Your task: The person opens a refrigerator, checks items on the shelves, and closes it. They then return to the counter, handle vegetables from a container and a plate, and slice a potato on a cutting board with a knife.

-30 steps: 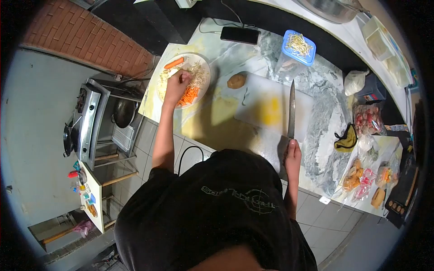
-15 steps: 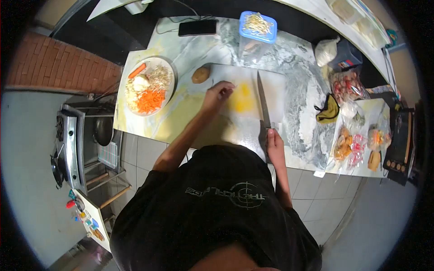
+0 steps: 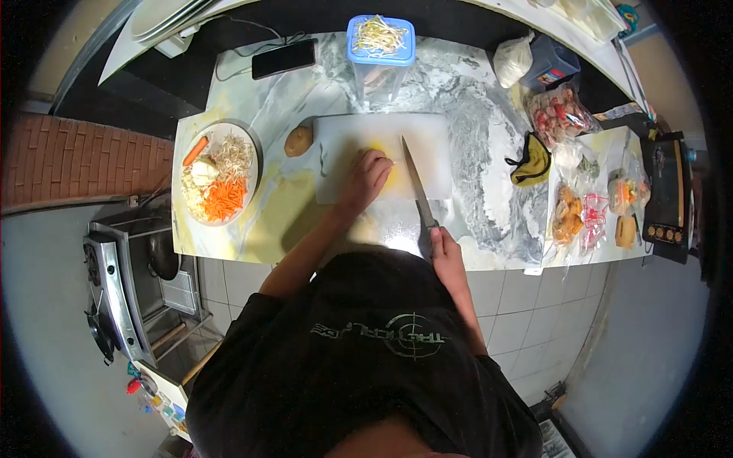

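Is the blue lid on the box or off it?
On: the blue lid covers the clear box, and sprouts lie on top.

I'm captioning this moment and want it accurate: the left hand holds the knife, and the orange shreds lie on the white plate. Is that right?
Not quite: as the head view shows, the knife is in the right hand, not the left hand. The orange shreds do lie on the white plate.
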